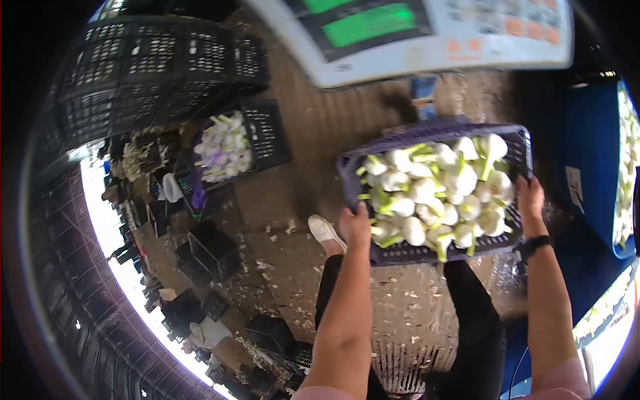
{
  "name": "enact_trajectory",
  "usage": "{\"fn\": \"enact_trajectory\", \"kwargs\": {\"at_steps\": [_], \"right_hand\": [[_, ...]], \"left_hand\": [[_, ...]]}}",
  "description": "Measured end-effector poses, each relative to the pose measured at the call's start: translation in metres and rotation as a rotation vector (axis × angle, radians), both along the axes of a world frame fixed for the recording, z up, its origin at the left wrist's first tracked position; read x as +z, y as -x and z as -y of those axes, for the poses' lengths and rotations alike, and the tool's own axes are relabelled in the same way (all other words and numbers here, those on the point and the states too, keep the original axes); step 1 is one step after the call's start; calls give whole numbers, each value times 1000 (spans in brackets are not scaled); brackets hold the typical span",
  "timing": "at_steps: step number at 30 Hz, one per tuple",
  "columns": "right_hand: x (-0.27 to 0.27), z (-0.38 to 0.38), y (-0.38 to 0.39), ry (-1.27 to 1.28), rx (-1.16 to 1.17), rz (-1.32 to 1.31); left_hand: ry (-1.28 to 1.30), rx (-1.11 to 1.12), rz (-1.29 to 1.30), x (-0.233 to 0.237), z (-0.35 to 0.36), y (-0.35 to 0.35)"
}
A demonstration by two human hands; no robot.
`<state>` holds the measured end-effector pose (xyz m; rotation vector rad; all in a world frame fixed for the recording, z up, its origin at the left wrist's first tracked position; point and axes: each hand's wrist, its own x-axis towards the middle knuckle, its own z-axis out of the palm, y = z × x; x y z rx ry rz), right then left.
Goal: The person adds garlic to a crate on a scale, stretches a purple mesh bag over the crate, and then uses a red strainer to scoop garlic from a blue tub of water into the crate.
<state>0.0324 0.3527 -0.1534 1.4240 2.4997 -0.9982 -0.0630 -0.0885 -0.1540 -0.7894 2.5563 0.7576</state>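
A dark plastic crate (437, 131) full of garlic bulbs (427, 193) with short green stems is held between my two hands. My left hand (356, 225) is closed on its left side, near the front corner. On the opposite side, my right hand (531, 200) grips the rim, and a dark band circles that wrist. The crate tilts slightly in view, over my legs and the floor. Just beyond it stands a weighing scale (433, 53) with lit green displays, its digits blurred. Part of a blue post shows under the display.
Stacked black crates (153, 60) rise at the upper left. Beside them, another crate (268, 133) holds more garlic. A large blue bin (590, 147) stands close on my right, with bulbs visible past its edge. Scraps litter the brown floor (280, 267), and several black boxes (213, 250) sit lower left.
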Motion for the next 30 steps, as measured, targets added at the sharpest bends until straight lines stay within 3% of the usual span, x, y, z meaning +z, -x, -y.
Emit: {"fn": "enact_trajectory", "kwargs": {"at_steps": [1,3,6,8,11,15,17,19,24,30], "right_hand": [[3,-2,0,-16,19,1],[-7,-15,-6,191,-59,-8],[39,3,5,187,-15,-52],[55,19,0,306,-201,-172],[112,63,-11,375,-287,-234],[203,182,4,475,-354,-315],[233,225,31,553,-340,-299],[255,275,66,551,-392,-239],[300,411,191,668,-354,-301],[281,540,346,926,-286,-456]], "left_hand": [[-99,14,52,7,-3,4],[-67,-83,85,25,-10,10],[-223,-43,101,19,3,11],[-359,24,24,-3,22,7],[-424,126,163,49,47,33],[-389,174,78,129,130,62],[-410,272,66,182,166,94],[-276,295,133,228,220,130],[-235,409,-146,303,362,204],[-220,296,-348,316,512,342]]}}
